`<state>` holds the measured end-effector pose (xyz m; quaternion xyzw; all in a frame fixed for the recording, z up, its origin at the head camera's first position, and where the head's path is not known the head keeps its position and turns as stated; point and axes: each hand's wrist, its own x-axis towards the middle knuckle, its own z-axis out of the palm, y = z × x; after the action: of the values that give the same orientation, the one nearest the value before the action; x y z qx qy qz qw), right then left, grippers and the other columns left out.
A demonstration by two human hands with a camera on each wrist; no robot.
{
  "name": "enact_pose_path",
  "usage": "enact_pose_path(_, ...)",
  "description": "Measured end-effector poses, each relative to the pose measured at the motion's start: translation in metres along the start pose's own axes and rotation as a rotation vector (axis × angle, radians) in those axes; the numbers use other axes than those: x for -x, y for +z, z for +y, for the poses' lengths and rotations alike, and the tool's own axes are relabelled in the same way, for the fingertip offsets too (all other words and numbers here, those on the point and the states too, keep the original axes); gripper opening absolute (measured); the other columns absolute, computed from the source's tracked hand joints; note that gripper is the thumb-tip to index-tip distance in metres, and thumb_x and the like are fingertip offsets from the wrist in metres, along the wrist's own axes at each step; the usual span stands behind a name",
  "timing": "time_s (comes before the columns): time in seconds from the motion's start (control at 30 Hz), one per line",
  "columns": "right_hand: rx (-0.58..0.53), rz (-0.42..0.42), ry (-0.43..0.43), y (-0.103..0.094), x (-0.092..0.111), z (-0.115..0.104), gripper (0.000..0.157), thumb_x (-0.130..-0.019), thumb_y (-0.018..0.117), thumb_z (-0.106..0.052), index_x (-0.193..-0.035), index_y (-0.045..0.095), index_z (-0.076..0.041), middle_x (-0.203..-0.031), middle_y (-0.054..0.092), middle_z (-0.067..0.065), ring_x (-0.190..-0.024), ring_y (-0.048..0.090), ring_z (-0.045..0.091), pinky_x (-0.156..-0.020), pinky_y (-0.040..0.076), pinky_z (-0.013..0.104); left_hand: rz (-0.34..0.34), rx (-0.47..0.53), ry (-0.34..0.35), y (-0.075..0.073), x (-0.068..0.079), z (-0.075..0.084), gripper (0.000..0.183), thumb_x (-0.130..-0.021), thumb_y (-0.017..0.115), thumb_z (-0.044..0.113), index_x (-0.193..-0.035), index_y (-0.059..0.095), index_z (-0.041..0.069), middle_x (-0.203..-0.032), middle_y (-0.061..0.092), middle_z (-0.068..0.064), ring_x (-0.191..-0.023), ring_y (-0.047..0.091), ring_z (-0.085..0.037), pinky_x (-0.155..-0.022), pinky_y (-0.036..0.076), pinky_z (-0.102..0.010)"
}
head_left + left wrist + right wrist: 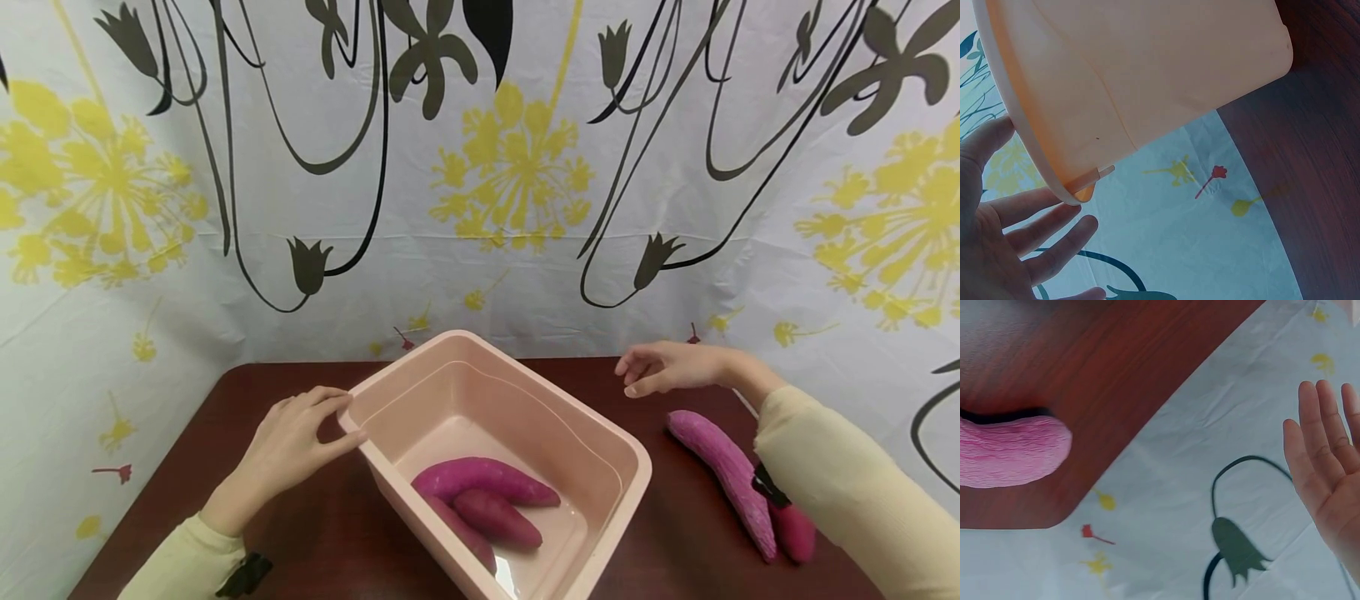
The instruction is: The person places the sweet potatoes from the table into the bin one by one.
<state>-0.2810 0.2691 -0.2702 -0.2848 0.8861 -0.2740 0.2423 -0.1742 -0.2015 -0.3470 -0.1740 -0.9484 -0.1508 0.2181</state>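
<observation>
A pale pink plastic tub (525, 417) stands turned at an angle on the table. Three sweet potatoes lie together in its near part: a long bright purple one (487, 477), a short darker one (498, 518) and one along the wall (467, 537). My left hand (288, 442) touches the tub's left corner, thumb and index finger at the rim and the other fingers spread. My right hand (678, 367) hovers empty beyond the tub's right side, fingers loosely bent. Near it on the table lies a long, rough-skinned purple sweet potato (723, 471).
A smaller red sweet potato (793, 532) lies beside the long one, partly behind the right sleeve (847, 483). The dark red-brown table (300, 533) ends at a white cloth (465, 275) with flower prints that hangs behind and at the sides.
</observation>
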Motion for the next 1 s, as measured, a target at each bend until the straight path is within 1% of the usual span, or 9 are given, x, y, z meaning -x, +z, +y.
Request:
enact_pose_path(0.17,-0.022,0.033,0.054,-0.002,0.011,0.018,0.036,-0.082,0.062,-0.023,-0.108,0.049,-0.003,-0.097,0.056,0.009,-0.09,0.052,0.023,-0.072,0.043,0.037,-0.003,0.002,-0.003,0.0,0.0,0.0,0.053,-0.071,0.067,0.046,-0.105,0.064,0.005,-0.105,0.057,-0.006,-0.092,0.054,-0.027,-0.083,0.034,-0.051)
enact_pose_path(0.37,-0.099,0.024,0.108,0.002,0.02,0.044,0.036,-0.084,0.06,-0.02,-0.109,0.046,0.0,-0.098,0.055,0.011,-0.087,0.053,0.023,-0.07,0.045,0.035,0.0,0.003,-0.001,-0.001,0.0,0.0,0.053,-0.071,0.067,0.046,-0.104,0.065,0.005,-0.105,0.057,-0.006,-0.092,0.054,-0.027,-0.083,0.035,-0.051)
enact_pose_path(0.5,-0.116,0.036,0.135,0.006,0.026,0.061,0.036,-0.084,0.059,-0.02,-0.11,0.045,0.002,-0.098,0.055,0.012,-0.087,0.053,0.024,-0.069,0.044,0.035,0.004,0.0,0.004,-0.001,0.0,0.0,0.053,-0.071,0.068,0.045,-0.104,0.065,0.005,-0.105,0.058,-0.005,-0.092,0.054,-0.027,-0.083,0.035,-0.051)
enact_pose_path(0.6,-0.127,0.053,0.143,0.009,0.031,0.073,0.036,-0.085,0.058,-0.02,-0.11,0.045,0.003,-0.098,0.056,0.014,-0.089,0.052,0.025,-0.069,0.044,0.037,0.006,-0.003,0.009,-0.001,0.0,0.0,0.053,-0.07,0.068,0.045,-0.104,0.065,0.005,-0.105,0.058,-0.006,-0.092,0.055,-0.026,-0.083,0.035,-0.051)
enact_pose_path(0.8,-0.164,0.07,0.179,0.014,0.038,0.098,0.037,-0.087,0.055,-0.018,-0.113,0.043,0.005,-0.107,0.055,0.019,-0.098,0.051,0.03,-0.076,0.043,0.047,0.005,-0.004,0.008,-0.001,0.0,0.0,0.053,-0.071,0.068,0.045,-0.104,0.065,0.005,-0.104,0.058,-0.006,-0.092,0.055,-0.026,-0.082,0.036,-0.051)
enact_pose_path(0.9,-0.167,0.092,0.207,0.017,0.041,0.109,0.041,-0.086,0.056,-0.019,-0.114,0.042,0.007,-0.107,0.053,0.021,-0.099,0.05,0.033,-0.076,0.043,0.048,0.005,-0.003,0.007,-0.001,0.0,0.0,0.052,-0.071,0.068,0.045,-0.104,0.065,0.005,-0.104,0.058,-0.005,-0.091,0.055,-0.026,-0.082,0.035,-0.051)
enact_pose_path(1.0,-0.153,0.125,0.235,0.021,0.044,0.119,0.045,-0.084,0.058,-0.021,-0.114,0.042,0.009,-0.104,0.053,0.019,-0.099,0.05,0.034,-0.076,0.044,0.046,0.004,-0.002,0.007,-0.001,0.0,0.0,0.052,-0.071,0.068,0.045,-0.104,0.065,0.005,-0.104,0.058,-0.005,-0.09,0.055,-0.026,-0.082,0.036,-0.051)
